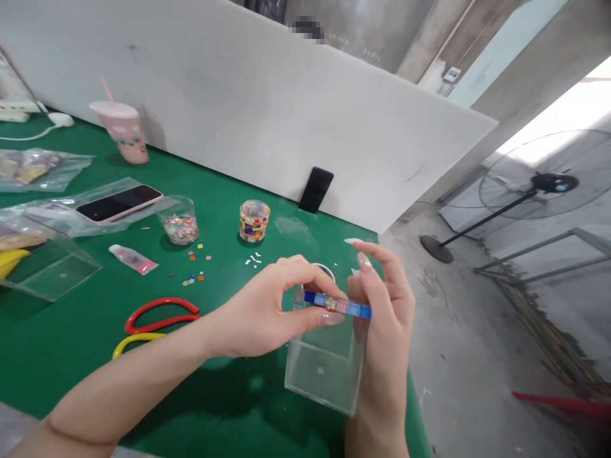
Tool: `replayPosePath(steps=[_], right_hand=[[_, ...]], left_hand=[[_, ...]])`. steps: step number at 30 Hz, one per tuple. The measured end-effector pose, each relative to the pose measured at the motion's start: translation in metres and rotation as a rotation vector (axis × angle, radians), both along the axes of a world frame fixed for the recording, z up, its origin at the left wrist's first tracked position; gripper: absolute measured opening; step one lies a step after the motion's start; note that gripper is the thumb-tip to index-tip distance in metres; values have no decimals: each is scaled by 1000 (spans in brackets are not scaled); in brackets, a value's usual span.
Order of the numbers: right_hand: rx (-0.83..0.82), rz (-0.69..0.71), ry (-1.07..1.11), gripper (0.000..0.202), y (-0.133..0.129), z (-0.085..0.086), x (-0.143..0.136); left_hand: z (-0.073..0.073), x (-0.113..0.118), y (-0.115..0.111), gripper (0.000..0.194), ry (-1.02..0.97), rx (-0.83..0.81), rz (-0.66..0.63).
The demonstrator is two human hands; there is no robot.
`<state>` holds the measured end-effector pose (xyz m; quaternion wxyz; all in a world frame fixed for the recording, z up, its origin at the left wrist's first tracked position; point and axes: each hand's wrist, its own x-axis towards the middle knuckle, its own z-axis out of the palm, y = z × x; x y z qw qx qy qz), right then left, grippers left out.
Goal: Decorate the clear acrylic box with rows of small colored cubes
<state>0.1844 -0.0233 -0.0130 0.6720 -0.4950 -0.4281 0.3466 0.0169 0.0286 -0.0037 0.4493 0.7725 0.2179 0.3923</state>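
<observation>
A clear plastic box [322, 372] is tilted up in front of me, with a row of small mosaic tiles [329, 302] in blue, pink and gold along its upper edge. My left hand [272, 305] reaches across from the left, thumb and fingers closed on the tiled edge. At the box's right side, my right hand [389, 305] grips it, thumb raised near the end of the row; part of its grip is hidden behind the box. Loose tiles [201, 277] and white slips [252, 259] lie on the table beyond my left hand.
On the green table [210, 394] stand a cup of tiles [181, 229], a tile-covered jar [254, 222] and a pink drink cup [125, 130]. Red-handled scissors [157, 304], a glue tube [133, 259], a phone [119, 203] and another clear box [62, 273] lie left. Another phone [316, 189] leans on the white panel.
</observation>
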Motion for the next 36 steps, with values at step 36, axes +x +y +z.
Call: replayPosePath(steps=[36], right_hand=[[41, -125, 76, 14, -3, 6, 10]], left_hand=[[-17, 11, -3, 20, -134, 397, 197]])
